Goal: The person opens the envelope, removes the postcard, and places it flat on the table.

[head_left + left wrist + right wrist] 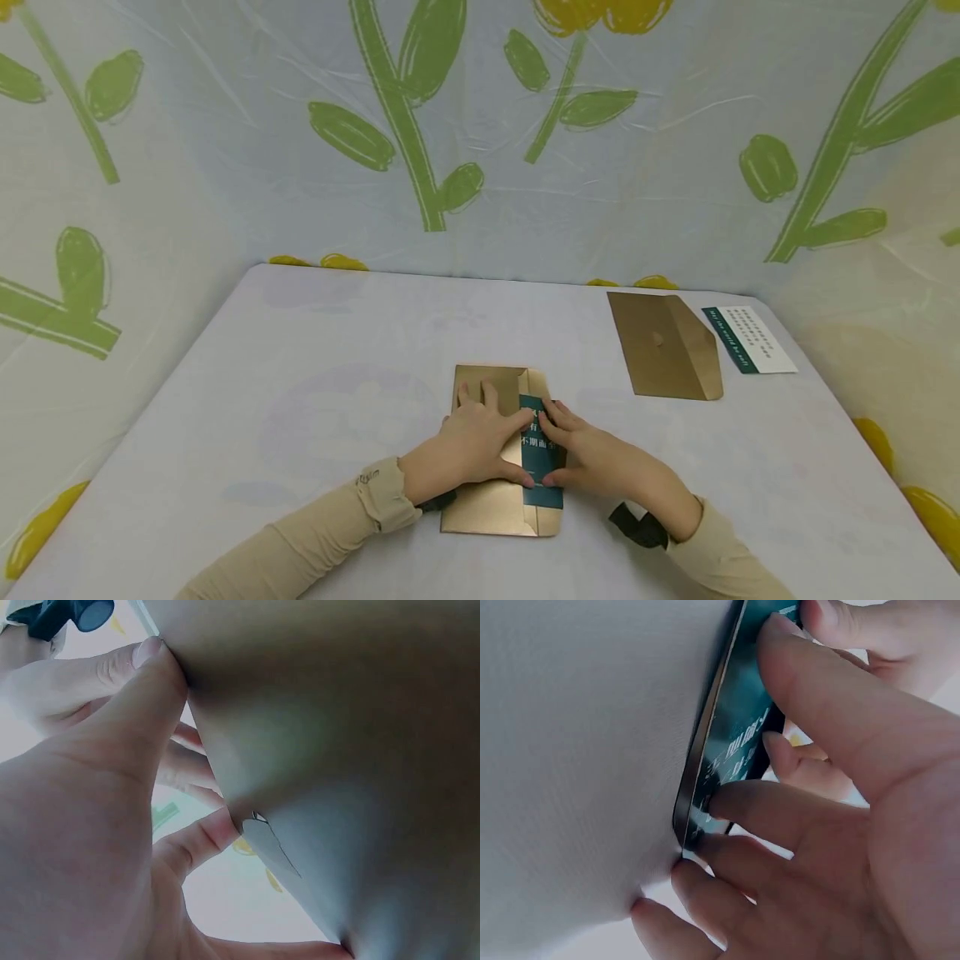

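Note:
A gold envelope (480, 510) lies flat on the table with its flap opened to the right. Over the flap lies a dark green card (543, 493) with white lettering, its left edge along the envelope's mouth; whether part of it is inside, I cannot tell. My left hand (468, 442) rests spread on the envelope, thumb and forefinger reaching the card. From the right, my right hand (607, 458) touches the card, thumb and forefinger on its face. In the right wrist view, the other fingertips (686, 874) meet its edge and the table. The envelope's surface (337, 750) fills much of the left wrist view.
Another gold envelope (648, 346) lies at the back right, its pointed flap opened to the right. Beside it is a white card (757, 342) with a green band and printed text. Flower-patterned cloth walls (247, 108) enclose the white table (315, 333).

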`<state>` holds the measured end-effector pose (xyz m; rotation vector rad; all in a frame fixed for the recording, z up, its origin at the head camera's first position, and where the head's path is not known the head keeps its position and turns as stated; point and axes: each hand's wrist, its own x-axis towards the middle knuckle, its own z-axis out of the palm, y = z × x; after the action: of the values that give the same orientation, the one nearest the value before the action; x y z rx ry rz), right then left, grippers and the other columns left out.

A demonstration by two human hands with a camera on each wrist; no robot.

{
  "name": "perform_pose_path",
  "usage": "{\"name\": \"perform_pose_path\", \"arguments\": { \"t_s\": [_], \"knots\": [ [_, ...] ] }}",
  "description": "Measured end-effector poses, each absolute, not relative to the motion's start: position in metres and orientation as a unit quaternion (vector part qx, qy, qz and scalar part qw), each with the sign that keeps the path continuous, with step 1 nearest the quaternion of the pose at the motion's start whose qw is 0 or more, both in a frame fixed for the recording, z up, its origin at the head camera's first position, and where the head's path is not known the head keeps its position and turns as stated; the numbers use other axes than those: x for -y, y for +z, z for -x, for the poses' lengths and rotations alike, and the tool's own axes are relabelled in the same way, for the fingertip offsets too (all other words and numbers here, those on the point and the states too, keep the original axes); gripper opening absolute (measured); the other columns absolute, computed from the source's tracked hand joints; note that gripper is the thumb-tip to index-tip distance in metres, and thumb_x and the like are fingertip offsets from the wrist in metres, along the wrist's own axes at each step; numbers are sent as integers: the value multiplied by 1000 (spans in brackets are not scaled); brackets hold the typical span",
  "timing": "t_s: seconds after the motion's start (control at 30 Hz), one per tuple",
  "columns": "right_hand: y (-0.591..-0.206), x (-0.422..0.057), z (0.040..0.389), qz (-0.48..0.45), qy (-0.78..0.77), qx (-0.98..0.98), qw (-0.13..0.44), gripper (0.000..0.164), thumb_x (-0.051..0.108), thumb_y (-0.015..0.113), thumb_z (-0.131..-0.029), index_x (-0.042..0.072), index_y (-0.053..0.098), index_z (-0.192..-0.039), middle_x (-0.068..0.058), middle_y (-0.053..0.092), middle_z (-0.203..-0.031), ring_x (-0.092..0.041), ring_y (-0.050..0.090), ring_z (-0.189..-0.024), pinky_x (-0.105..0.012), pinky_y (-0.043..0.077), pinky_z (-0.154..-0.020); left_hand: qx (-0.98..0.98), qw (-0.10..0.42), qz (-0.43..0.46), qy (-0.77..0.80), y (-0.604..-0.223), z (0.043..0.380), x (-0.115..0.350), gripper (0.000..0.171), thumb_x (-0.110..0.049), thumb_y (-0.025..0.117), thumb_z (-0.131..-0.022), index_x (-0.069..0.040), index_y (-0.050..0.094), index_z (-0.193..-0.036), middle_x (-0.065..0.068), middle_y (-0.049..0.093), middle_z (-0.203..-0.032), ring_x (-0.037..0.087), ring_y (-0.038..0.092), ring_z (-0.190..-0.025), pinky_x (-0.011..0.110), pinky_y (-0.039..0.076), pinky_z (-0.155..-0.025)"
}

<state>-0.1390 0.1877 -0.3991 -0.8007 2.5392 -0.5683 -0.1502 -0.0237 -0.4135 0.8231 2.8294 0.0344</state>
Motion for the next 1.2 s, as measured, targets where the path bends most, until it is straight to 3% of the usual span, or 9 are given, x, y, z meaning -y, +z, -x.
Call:
{"name": "perform_pose_path", "arguments": {
  "t_s": [0.13,0.3,0.77,0.97,1.2],
  "knots": [
    [-399,-186,139,280,-220,-916,187,86,30,80,-85,-6,36,-149,-23,12,-162,-42,13,-148,-53,32,-110,-956,97,-277,7,-413,150,24,96,-85,55,-70,-37,37,-152,39,30,-149,67,35,-126,50,58,-60],
    [-400,-183,137,293,-253,-899,206,97,34,81,-83,-2,27,-154,-22,6,-164,-43,13,-148,-56,31,-110,-956,97,-277,6,-413,150,23,95,-85,55,-69,-39,35,-150,39,29,-149,67,34,-127,50,58,-60],
    [-397,-187,137,280,-244,-901,226,97,33,83,-80,-3,30,-153,-22,8,-163,-44,13,-147,-57,32,-109,-955,101,-277,18,-413,151,22,93,-83,58,-71,-38,37,-150,38,30,-149,67,33,-127,51,58,-61],
    [-399,-185,136,287,-240,-899,228,102,35,82,-81,-1,23,-156,-18,0,-165,-41,5,-149,-57,27,-112,-956,97,-275,9,-413,150,22,96,-84,56,-70,-38,35,-151,38,30,-149,66,34,-127,51,58,-60],
    [-404,-185,135,297,-256,-888,241,103,41,77,-85,1,15,-158,-17,-5,-165,-47,4,-147,-61,22,-112,-957,98,-274,6,-412,150,22,92,-84,56,-70,-38,37,-148,37,30,-150,66,33,-128,50,58,-59]
  ]
}}
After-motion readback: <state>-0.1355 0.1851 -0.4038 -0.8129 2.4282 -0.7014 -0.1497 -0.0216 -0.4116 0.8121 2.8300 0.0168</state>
